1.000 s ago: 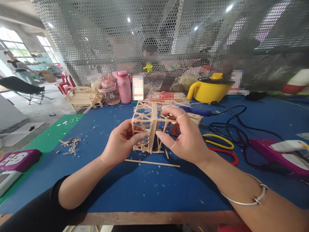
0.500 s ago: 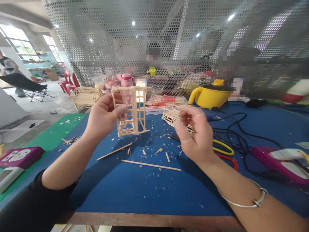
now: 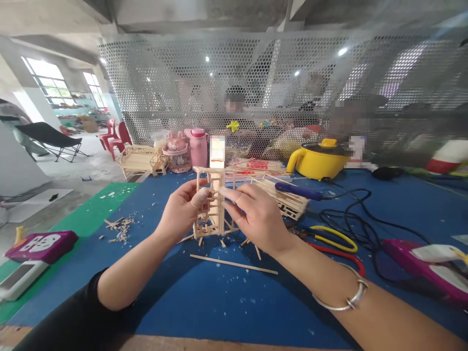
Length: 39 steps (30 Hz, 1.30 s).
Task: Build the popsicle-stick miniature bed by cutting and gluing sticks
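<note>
In the frame's centre, both the left hand [image 3: 182, 210] and right hand [image 3: 258, 218] are pinching a boxy, open wooden-stick frame [image 3: 211, 204] between narrow fingers [image 3: 202, 196] above the blue desk [image 3: 226, 297].

— Did the stick frame [image 3: 210, 202] come back down?
— Yes, the left hand [image 3: 183, 209] lowered it toward the tabletop [image 3: 219, 297], and the right hand [image 3: 256, 219] has rejoined it.

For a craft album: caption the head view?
Both hands, left and right, hold a small stick frame above the blue table.
</note>
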Tool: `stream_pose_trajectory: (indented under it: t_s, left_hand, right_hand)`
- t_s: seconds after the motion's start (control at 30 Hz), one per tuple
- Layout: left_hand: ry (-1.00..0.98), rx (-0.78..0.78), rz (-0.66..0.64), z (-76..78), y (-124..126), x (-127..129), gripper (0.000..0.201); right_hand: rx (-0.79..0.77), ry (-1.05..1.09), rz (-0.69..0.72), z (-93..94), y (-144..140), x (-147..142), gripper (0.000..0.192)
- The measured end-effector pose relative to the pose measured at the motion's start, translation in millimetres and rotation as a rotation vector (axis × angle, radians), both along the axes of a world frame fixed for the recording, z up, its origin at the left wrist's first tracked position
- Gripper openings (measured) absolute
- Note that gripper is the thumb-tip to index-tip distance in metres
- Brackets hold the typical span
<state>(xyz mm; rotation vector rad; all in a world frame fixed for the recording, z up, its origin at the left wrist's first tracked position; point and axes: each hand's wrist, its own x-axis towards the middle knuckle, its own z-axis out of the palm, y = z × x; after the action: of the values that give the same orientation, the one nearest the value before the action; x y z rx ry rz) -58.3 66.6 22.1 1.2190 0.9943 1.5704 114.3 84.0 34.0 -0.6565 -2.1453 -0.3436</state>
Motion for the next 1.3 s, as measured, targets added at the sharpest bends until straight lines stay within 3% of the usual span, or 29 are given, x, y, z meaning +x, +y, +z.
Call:
stream_pose_trajectory:
  t_s: [0.2,0.53,0.8,1.13,1.3]
  left_hand:
    - [-0.049,-0.012,-0.011,-1.8,-0.3,-1.4,0.037]
    - [0.009,-0.003,-0.039,-8.5,-0.3,0.7,0.039]
    - [0.058,-0.027,-0.013,-10.5,-0.6,-0.5,0.040]
    - [0.011,-0.034,-0.023,-11.3,-0.9,1.7,0.046]
    - [-0.042,-0.067,-0.011,-9.2,2.9,-4.6,0.039]
  right_hand:
    - [-0.009,-0.050,-0.057,13.1,7.7,-16.3,0.022]
    - [0.139,-0.228,-0.130,11.8,5.8,-25.8,0.027]
    - [0.065,-0.289,-0.109,18.3,8.0,-29.7,0.022]
    - [-0.222,0.104,0.155,8.6,8.4,-21.8,0.008]
    - [-0.327,0.271,0.162,17.3,-0.9,8.2,0.005]
